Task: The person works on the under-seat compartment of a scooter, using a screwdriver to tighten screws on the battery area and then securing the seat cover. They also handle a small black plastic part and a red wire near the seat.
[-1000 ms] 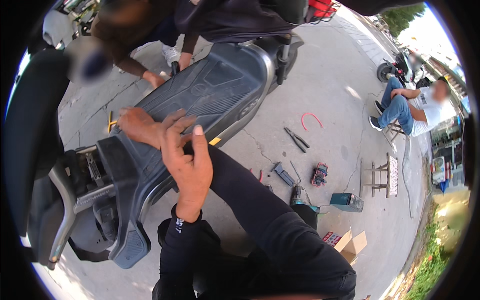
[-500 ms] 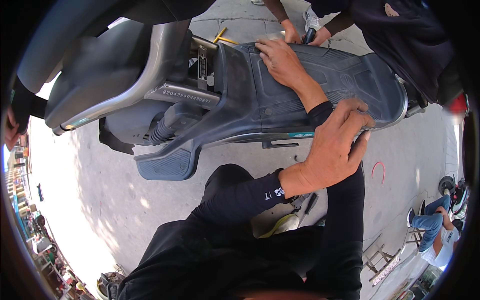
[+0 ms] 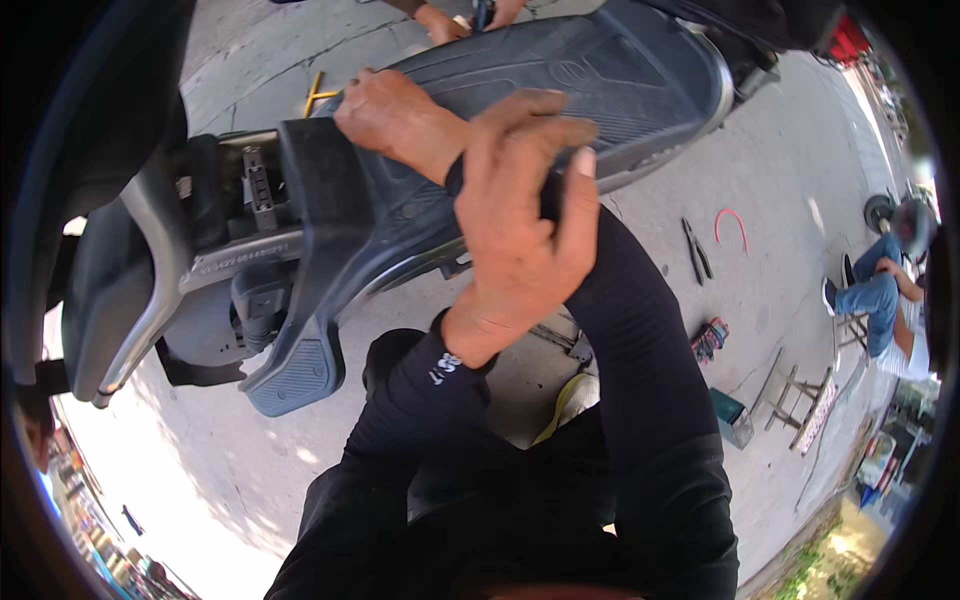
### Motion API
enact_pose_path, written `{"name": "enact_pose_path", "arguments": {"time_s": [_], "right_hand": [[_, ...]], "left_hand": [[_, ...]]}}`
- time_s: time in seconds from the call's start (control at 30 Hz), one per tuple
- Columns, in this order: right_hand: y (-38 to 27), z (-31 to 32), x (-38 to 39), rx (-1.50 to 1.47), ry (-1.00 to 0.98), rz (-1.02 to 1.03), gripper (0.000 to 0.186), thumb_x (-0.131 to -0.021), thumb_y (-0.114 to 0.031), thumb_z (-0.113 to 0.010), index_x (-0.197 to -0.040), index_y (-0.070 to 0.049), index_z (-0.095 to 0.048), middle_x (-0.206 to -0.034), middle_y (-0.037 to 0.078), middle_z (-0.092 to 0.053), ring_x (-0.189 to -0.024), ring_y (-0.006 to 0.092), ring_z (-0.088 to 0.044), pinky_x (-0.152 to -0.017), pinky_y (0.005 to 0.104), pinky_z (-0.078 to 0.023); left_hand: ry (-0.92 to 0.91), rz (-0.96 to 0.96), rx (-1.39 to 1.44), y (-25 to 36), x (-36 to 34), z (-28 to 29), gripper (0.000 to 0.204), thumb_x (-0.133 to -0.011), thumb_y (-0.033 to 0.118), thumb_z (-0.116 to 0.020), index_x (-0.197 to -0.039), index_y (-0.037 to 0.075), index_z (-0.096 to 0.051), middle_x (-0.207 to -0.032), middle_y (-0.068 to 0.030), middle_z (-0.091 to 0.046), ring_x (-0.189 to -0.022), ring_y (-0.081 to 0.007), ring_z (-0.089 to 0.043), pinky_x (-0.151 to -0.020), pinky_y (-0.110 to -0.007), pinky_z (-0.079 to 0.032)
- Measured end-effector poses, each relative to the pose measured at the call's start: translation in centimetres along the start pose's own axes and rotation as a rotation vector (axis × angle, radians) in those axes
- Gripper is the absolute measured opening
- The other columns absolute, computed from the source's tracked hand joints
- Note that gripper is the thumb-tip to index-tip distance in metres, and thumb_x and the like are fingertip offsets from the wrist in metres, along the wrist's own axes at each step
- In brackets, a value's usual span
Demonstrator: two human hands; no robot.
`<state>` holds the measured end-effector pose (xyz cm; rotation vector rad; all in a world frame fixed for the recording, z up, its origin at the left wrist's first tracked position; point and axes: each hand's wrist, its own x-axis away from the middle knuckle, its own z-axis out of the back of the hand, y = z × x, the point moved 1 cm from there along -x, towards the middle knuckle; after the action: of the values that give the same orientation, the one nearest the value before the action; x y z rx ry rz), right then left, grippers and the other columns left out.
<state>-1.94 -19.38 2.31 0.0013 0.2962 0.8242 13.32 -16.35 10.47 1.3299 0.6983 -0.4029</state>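
A dark grey scooter footboard (image 3: 520, 90) stretches across the upper part of the view. My arms cross in front of it. My right hand (image 3: 400, 120) lies at the far edge of the footboard, its fingers bent down over the rim with their tips hidden. Nearer to me, my left hand (image 3: 525, 220) is raised over my right forearm. Its fingers are loosely curled and apart from the thumb, with nothing visible in them; whether it touches the right sleeve (image 3: 620, 270) I cannot tell. Past the footboard, another person's hands (image 3: 445, 25) work near a dark handheld tool (image 3: 483, 15).
A yellow T-handle wrench (image 3: 317, 95) lies beyond the scooter. Pliers (image 3: 697, 250), a red hose loop (image 3: 732, 230), a patterned glove-like bundle (image 3: 710, 340) and a green box (image 3: 732, 415) are on the ground to my right. Farther off are a wooden stool (image 3: 800, 400) and a seated person (image 3: 870, 300).
The view has shifted. My right hand has gone from lying flat on the footboard to bending over its far edge. My left hand stays loosely curled above my right forearm.
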Motion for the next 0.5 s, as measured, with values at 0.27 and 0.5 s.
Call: {"name": "enact_pose_path", "arguments": {"time_s": [0.27, 0.5], "right_hand": [[-2.8, -1.9, 2.5, -0.224, 0.203, -0.146, 0.021, -0.091, -0.019, -0.061, -0.107, -0.007, -0.069, -0.112, 0.008, -0.067, -0.109, 0.0262, -0.065, -0.090, 0.0384, -0.055], [-1.9, -2.6, 6.0, -0.263, 0.192, -0.194, 0.030, -0.094, -0.027, -0.062, -0.116, -0.010, -0.071, -0.124, 0.008, -0.068, -0.119, 0.0259, -0.063, -0.096, 0.0424, -0.053]], "left_hand": [[0.026, 0.339, 0.109, 0.7, 0.5, 1.5, 0.025, -0.101, 0.010, -0.066, -0.122, -0.004, -0.065, -0.108, -0.0159, -0.073, -0.095, -0.0166, -0.071, -0.090, -0.025, -0.053], [-0.086, 0.115, 0.015, 2.0, 2.7, -0.4, 0.029, -0.101, 0.012, -0.066, -0.125, -0.004, -0.063, -0.115, -0.0163, -0.073, -0.108, -0.0219, -0.072, -0.092, -0.032, -0.060]]}}
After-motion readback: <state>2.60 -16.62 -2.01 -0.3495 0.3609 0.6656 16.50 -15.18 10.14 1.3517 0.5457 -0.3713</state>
